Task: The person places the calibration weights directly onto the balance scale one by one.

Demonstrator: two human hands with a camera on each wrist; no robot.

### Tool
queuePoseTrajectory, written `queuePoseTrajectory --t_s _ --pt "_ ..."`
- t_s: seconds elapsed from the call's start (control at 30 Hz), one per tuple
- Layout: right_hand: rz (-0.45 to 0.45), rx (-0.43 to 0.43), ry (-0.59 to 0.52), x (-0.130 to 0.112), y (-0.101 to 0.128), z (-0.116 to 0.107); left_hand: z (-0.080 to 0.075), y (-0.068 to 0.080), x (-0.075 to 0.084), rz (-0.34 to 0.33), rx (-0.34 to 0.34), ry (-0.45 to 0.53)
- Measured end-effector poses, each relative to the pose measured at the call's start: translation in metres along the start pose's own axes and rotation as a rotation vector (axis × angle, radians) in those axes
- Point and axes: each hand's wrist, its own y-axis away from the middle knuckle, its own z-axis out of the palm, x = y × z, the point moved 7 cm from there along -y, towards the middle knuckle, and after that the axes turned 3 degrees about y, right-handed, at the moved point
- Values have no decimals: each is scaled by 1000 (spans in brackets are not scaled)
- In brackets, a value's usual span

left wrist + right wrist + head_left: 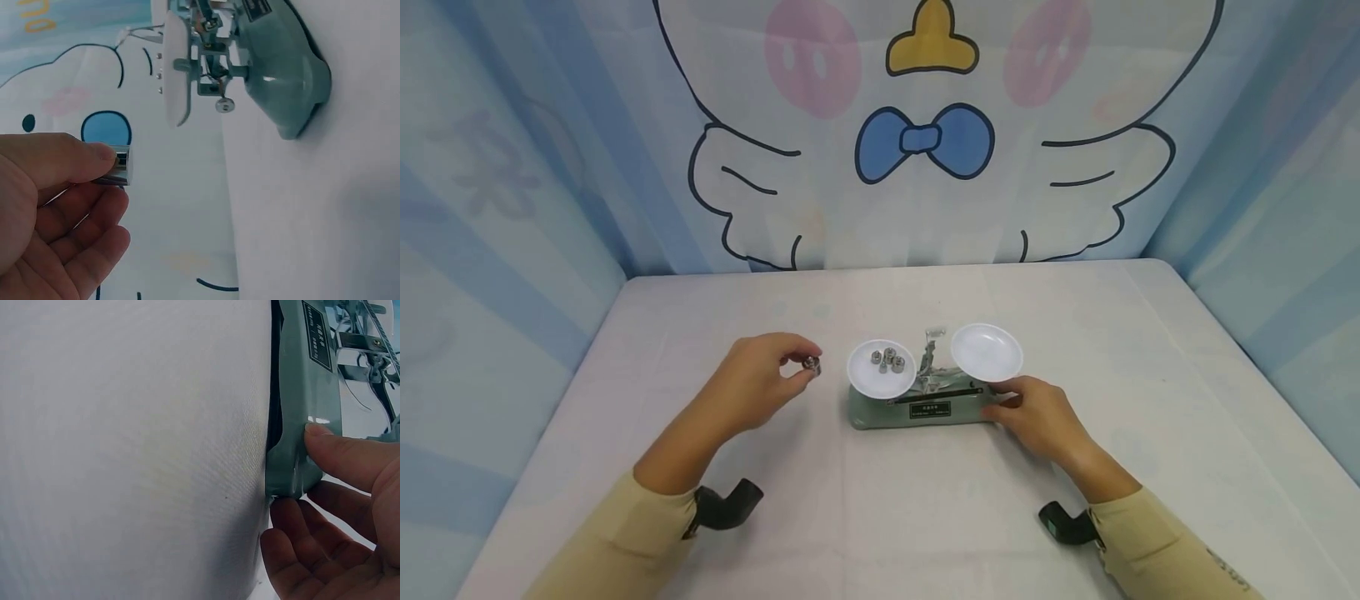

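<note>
A green balance scale (pixel 880 414) with two white pans stands on the table. Several small metal weights (pixel 889 357) sit grouped on its left pan (pixel 865 383); the right pan (pixel 987 352) is bare and higher. To the left of the scale, my left hand (pixel 758 379) pinches a shiny metal cylinder weight (pixel 122 165) between thumb and forefinger, raised beside the pan. My right hand (pixel 1037 415) grips the right end of the scale's base (pixel 294 456), thumb on the front face and the other fingers round the end.
A white cloth covers the table (pixel 925 517). Behind it hangs a curtain (pixel 925 217) printed with a cartoon figure and a blue bow tie. Blue curtains (pixel 490 250) close in both sides. Black wrist cameras (pixel 727 505) sit at each sleeve.
</note>
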Motion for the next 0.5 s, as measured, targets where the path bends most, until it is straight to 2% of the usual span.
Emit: queuePoseTrajectory --t_s 0.23,0.5 --pt "-3 1 -7 0 0 0 -7 -17 38 114 -28 15" --pt "-9 5 -10 1 -1 0 4 -37 73 177 -81 50"
